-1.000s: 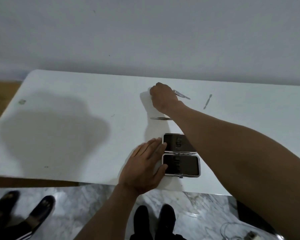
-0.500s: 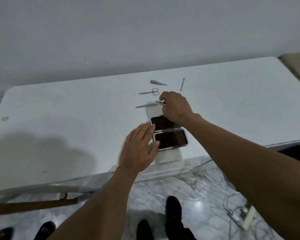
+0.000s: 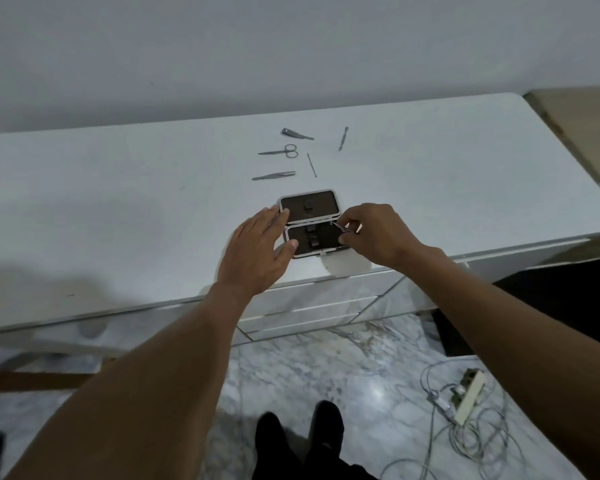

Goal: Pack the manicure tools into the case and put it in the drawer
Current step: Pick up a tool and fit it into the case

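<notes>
1. Case (image 3: 309, 223): open near the dresser's (image 3: 118, 220) front edge; brace with left hand (image 3: 257, 251), fingers straight, at its left side.
2. Ease the thin tool (image 3: 340, 227), pinched by right hand (image 3: 374, 237), level into the near half's holders.
3. Avoid shoving anything off the edge.

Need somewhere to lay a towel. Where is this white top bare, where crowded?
Bare: the wide stretch left of the case and left hand, and the right end beyond the right hand. Crowded: behind the case, five loose tools.
</notes>
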`<state>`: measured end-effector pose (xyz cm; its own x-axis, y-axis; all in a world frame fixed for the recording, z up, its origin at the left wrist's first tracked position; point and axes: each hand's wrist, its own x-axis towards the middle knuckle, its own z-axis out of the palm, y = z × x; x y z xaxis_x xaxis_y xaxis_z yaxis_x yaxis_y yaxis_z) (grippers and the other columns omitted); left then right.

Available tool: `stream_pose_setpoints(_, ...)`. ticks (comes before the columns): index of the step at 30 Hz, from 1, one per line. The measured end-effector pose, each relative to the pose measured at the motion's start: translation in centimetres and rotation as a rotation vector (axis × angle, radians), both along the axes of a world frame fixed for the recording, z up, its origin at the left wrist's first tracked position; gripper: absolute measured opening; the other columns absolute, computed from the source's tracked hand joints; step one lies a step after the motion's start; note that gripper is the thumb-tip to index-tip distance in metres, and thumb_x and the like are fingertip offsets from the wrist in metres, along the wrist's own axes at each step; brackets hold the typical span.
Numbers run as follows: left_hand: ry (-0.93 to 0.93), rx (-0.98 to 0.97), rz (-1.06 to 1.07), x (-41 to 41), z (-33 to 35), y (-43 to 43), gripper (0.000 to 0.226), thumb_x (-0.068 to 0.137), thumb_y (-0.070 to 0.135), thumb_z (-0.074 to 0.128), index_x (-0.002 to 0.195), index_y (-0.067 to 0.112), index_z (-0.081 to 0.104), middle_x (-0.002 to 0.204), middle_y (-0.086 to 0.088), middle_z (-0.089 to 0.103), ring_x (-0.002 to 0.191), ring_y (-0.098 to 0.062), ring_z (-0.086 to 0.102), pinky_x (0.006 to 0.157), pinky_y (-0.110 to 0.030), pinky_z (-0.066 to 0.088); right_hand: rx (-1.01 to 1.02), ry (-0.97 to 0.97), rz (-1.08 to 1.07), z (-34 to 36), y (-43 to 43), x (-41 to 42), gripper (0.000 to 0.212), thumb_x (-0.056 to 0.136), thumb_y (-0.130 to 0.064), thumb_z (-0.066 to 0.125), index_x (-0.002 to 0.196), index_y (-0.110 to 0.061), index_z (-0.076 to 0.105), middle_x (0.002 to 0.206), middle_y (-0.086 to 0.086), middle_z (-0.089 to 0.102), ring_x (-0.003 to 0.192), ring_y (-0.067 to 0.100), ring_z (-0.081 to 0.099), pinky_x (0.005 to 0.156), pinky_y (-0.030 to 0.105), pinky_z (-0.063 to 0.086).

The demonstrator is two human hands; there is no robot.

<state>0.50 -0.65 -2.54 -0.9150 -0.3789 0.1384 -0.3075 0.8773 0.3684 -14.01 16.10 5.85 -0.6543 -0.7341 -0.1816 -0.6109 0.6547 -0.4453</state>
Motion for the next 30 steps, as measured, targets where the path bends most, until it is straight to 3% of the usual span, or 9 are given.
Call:
stream_pose_setpoints(9, -0.001, -0.023, 0.024, 0.0, -0.5, 0.0, 0.060, 0.095, 0.048, 0.040, 0.149, 0.019, 0.037, 0.155, -0.003, 0.037, 0.143, -0.020, 0.031, 0.116, -0.037, 0.026, -0.041, -0.044, 0.091, -0.1, 0.8, -1.4, 0.015, 0.085, -0.016, 0.069, 0.098, -0.013, 0.076, 0.092, 0.006, 0.076, 0.082, 0.022, 0.069, 0.076, 0.021, 0.045)
stream_pose_setpoints(17, 0.004, -0.013, 0.030, -0.1, -0.5, 0.1, 0.059, 0.096, 0.047, 0.041, 0.149, 0.022, 0.037, 0.155, -0.002, 0.037, 0.143, -0.018, 0.031, 0.117, -0.038, 0.027, 0.044, 0.071, 0.245, -0.5, 0.6, -1.9, 0.019, 0.084, -0.014, 0.063, 0.100, -0.014, 0.075, 0.100, 0.007, 0.072, 0.087, 0.028, 0.066, 0.085, 0.037, 0.053)
stream_pose_setpoints(30, -0.029, -0.033, 0.028, -0.1, -0.3, 0.1, 0.059, 0.097, 0.048, 0.037, 0.150, 0.022, 0.033, 0.156, -0.003, 0.036, 0.144, -0.019, 0.029, 0.116, -0.038, 0.027, 0.061, 0.154, 0.274, -0.7, 0.4, -2.1, 0.021, 0.084, -0.019, 0.061, 0.100, -0.021, 0.075, 0.098, 0.004, 0.071, 0.090, 0.028, 0.063, 0.075, 0.033, 0.048)
